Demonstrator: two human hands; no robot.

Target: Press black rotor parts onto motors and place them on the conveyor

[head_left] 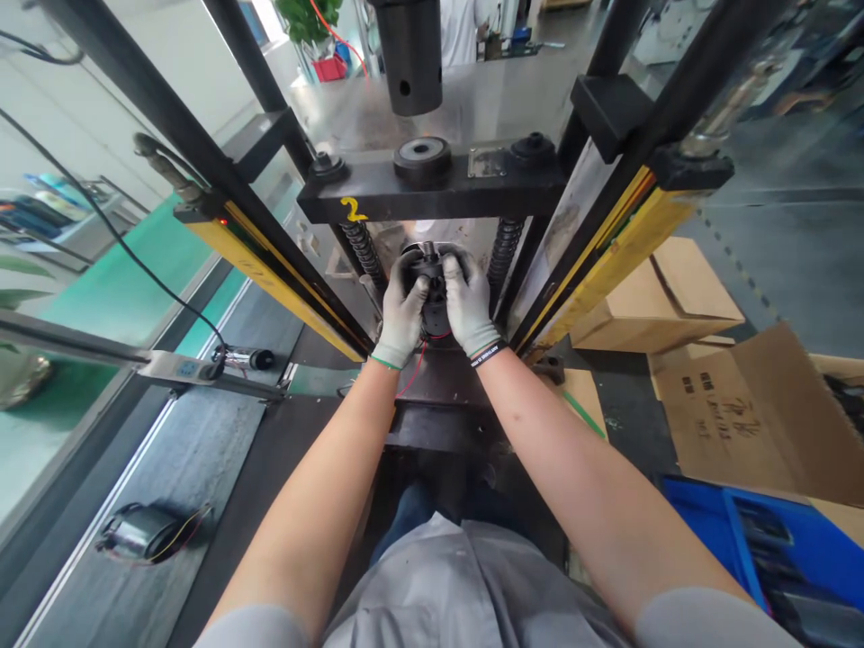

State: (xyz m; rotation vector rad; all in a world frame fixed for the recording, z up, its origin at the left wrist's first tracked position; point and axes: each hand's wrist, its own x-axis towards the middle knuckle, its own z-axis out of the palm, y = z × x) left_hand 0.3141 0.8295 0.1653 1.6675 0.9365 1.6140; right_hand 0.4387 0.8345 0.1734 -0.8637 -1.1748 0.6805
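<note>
Both hands wear pale work gloves and reach in under the black crossbar (432,200) of a press. My left hand (403,306) is closed around the left side of a black motor (436,315), its thumb on the motor's top. On the other side, my right hand (468,301) grips the same motor with its thumb near the upright shaft. A thin red wire (419,369) hangs from the motor's lower part. The motor stands upright between two coil springs; its base is partly hidden by the gloves. Above the crossbar is the black press ram (413,63).
Yellow light-curtain bars (270,279) flank the press on both sides. At left, another motor (152,531) with wires lies on a conveyor (222,490), and a smaller one (248,358) lies farther up. Cardboard boxes (661,301) and a blue bin (715,526) are at right. A person stands behind.
</note>
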